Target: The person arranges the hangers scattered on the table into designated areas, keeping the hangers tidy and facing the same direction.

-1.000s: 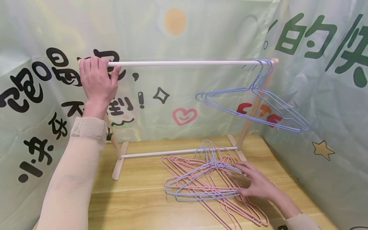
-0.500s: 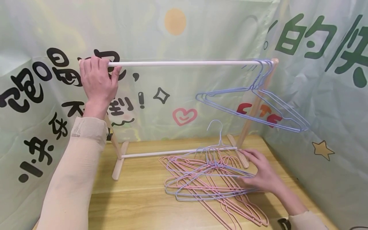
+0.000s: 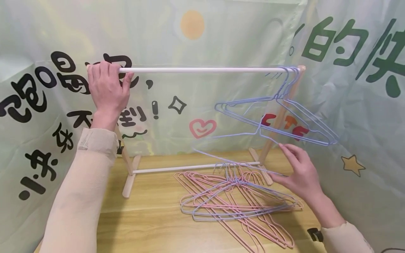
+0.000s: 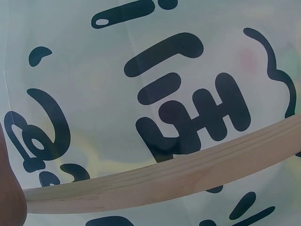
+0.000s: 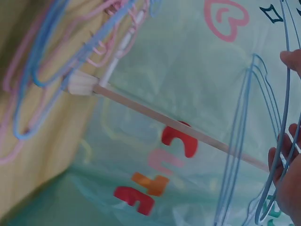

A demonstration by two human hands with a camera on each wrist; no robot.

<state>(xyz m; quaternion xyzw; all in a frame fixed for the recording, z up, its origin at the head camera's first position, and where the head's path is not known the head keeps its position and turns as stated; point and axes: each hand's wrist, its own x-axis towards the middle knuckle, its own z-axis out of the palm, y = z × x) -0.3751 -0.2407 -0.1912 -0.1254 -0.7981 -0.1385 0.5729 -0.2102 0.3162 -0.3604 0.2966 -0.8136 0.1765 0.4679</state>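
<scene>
At the upper left of the head view, my left hand (image 3: pixel 108 86) grips the left end of the clothes rack's white top rail (image 3: pixel 202 70). My right hand (image 3: pixel 300 172) holds a blue wire hanger (image 3: pixel 260 130) by its right end, raised above the pile with its hook upward. The right wrist view has fingers around that hanger's wire (image 5: pixel 287 94). Several blue hangers (image 3: pixel 283 95) hang at the rail's right end. Below, pink hangers (image 3: pixel 218 203) and blue hangers (image 3: pixel 235 181) lie in an overlapping pile.
A wooden post (image 4: pixel 164 176) of the rack crosses the left wrist view. The rack's white lower bar (image 3: pixel 164 170) and wooden feet (image 3: pixel 131 179) rest on the wood-grain table (image 3: pixel 142 225). Printed cloth walls (image 3: pixel 158 31) stand behind and at both sides.
My right hand has lifted one blue hanger off the pile, moving up and slightly right. The left hand stays on the rail.
</scene>
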